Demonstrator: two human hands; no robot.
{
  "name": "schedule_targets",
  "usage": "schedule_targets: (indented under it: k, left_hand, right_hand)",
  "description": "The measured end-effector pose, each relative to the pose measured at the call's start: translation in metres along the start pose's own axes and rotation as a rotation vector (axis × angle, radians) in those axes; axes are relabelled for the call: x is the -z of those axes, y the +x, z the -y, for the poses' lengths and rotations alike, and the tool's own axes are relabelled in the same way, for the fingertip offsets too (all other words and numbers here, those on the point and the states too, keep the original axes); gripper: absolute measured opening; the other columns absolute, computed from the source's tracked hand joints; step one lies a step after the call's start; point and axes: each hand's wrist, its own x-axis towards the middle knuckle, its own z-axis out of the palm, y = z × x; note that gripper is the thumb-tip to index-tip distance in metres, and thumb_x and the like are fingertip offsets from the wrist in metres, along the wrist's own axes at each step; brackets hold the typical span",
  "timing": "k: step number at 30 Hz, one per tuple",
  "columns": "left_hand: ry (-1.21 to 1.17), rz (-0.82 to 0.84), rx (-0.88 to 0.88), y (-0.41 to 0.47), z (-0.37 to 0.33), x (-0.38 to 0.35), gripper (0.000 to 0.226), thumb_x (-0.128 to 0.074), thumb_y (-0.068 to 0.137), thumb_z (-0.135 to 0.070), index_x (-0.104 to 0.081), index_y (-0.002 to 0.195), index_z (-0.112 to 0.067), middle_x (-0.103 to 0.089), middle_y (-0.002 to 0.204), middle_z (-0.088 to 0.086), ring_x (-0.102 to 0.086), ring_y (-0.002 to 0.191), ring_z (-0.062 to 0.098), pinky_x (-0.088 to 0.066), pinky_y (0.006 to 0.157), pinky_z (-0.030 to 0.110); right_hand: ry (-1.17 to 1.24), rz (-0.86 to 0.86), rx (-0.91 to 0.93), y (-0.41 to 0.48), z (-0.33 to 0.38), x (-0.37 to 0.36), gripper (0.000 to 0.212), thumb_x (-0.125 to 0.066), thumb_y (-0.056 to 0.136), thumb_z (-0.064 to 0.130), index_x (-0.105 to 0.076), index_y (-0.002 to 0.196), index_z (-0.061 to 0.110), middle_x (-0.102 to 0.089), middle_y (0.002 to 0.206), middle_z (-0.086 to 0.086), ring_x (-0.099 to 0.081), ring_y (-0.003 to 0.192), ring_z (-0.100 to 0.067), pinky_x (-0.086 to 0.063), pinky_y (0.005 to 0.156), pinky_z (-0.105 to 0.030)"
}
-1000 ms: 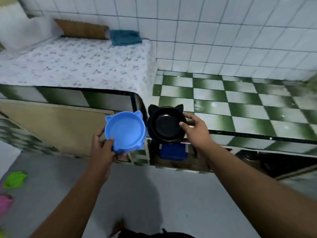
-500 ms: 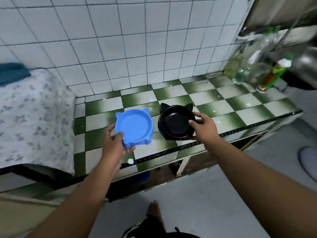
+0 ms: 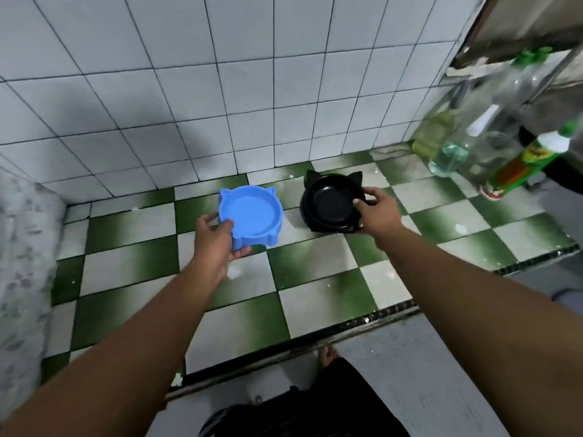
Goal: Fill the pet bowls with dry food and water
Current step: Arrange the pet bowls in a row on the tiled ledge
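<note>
A blue cat-eared pet bowl is held by its near left rim in my left hand, low over the green-and-white checkered counter. To its right a black cat-eared pet bowl is gripped at its right rim by my right hand; it sits on or just above the counter near the wall. Both bowls are empty inside. I cannot tell if the blue bowl touches the counter.
A white tiled wall rises behind the counter. Clear bottles holding liquid and a green-labelled bottle stand at the counter's far right. A patterned cloth covers the surface at left. The counter's dark front edge runs above the grey floor.
The view has swung right and closer to the counter. Both hands have carried the bowls forward from over the counter's edge to its back part near the wall.
</note>
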Motion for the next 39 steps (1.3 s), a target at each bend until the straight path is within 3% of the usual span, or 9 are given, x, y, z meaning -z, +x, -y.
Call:
schedule_targets:
  k: [3, 7, 11, 13, 19, 25, 32, 39]
  left_hand:
    - [-0.070, -0.094, 0.028, 0.025, -0.004, -0.026, 0.033, -0.060, 0.101, -0.013, -0.043, 0.128, -0.024, -0.050, 0.135, 0.011, -0.066, 0.109, 0.038, -0.063, 0.061, 0.042]
    - [-0.091, -0.188, 0.054, 0.052, -0.008, -0.053, 0.041, -0.060, 0.101, -0.013, -0.045, 0.138, -0.020, -0.050, 0.131, 0.010, -0.066, 0.097, 0.034, -0.063, 0.064, 0.044]
    - [-0.056, -0.230, 0.052, 0.075, -0.012, -0.067, 0.046, -0.062, 0.100, -0.017, -0.045, 0.142, -0.019, -0.050, 0.136, 0.011, -0.065, 0.104, 0.035, -0.065, 0.073, 0.049]
    - [-0.017, -0.252, 0.044, 0.083, -0.011, -0.072, 0.046, -0.064, 0.099, -0.019, -0.047, 0.142, -0.018, -0.051, 0.137, 0.011, -0.064, 0.108, 0.036, -0.066, 0.071, 0.047]
    - [0.054, -0.330, 0.050, 0.092, -0.012, -0.091, 0.046, -0.066, 0.099, -0.025, -0.050, 0.141, -0.015, -0.053, 0.129, 0.006, -0.062, 0.111, 0.033, -0.066, 0.069, 0.045]
    - [0.057, -0.361, 0.076, 0.102, -0.014, -0.097, 0.054, -0.074, 0.094, -0.033, -0.057, 0.139, -0.011, -0.058, 0.124, 0.007, -0.065, 0.104, 0.032, -0.066, 0.069, 0.043]
    - [0.214, -0.438, 0.067, 0.112, -0.014, -0.096, 0.039, -0.075, 0.092, -0.013, -0.064, 0.128, -0.006, -0.061, 0.112, 0.006, -0.068, 0.077, 0.025, -0.063, 0.055, 0.034]
    - [0.152, -0.496, 0.103, 0.116, -0.018, -0.099, 0.027, -0.074, 0.090, -0.006, -0.066, 0.116, -0.006, -0.063, 0.112, 0.011, -0.070, 0.090, 0.037, -0.064, 0.053, 0.039]
  right_hand:
    - [-0.039, 0.075, -0.004, 0.050, 0.011, -0.006, 0.031, -0.064, 0.094, 0.013, -0.061, 0.124, 0.020, -0.063, 0.104, -0.012, -0.066, 0.095, -0.034, -0.060, 0.064, -0.059]
    - [-0.133, 0.147, 0.002, 0.105, 0.019, -0.020, 0.029, -0.067, 0.091, 0.016, -0.064, 0.119, 0.025, -0.065, 0.099, -0.011, -0.067, 0.094, -0.034, -0.060, 0.061, -0.057]
    - [-0.176, 0.211, 0.014, 0.143, 0.020, -0.035, 0.031, -0.069, 0.091, 0.017, -0.064, 0.121, 0.022, -0.067, 0.098, -0.007, -0.067, 0.095, -0.034, -0.061, 0.062, -0.057]
    - [-0.178, 0.227, 0.007, 0.155, 0.017, -0.040, 0.030, -0.069, 0.091, 0.017, -0.063, 0.120, 0.021, -0.067, 0.100, -0.005, -0.067, 0.095, -0.033, -0.061, 0.066, -0.057]
    - [-0.269, 0.188, 0.056, 0.177, 0.002, -0.044, 0.035, -0.076, 0.080, 0.031, -0.068, 0.114, 0.026, -0.072, 0.103, -0.003, -0.070, 0.093, -0.025, -0.061, 0.078, -0.050]
    - [-0.396, 0.073, 0.147, 0.178, 0.003, -0.049, 0.029, -0.073, 0.085, 0.030, -0.067, 0.110, 0.015, -0.072, 0.099, -0.006, -0.068, 0.093, -0.026, -0.058, 0.087, -0.041]
    - [-0.513, 0.032, 0.168, 0.180, 0.004, -0.057, 0.022, -0.068, 0.088, 0.029, -0.065, 0.102, 0.013, -0.068, 0.097, -0.004, -0.062, 0.085, -0.021, -0.047, 0.077, -0.029]
    - [-0.520, 0.044, 0.150, 0.179, 0.004, -0.062, 0.018, -0.070, 0.084, 0.023, -0.065, 0.097, 0.011, -0.067, 0.097, -0.004, -0.062, 0.086, -0.022, -0.046, 0.076, -0.029]
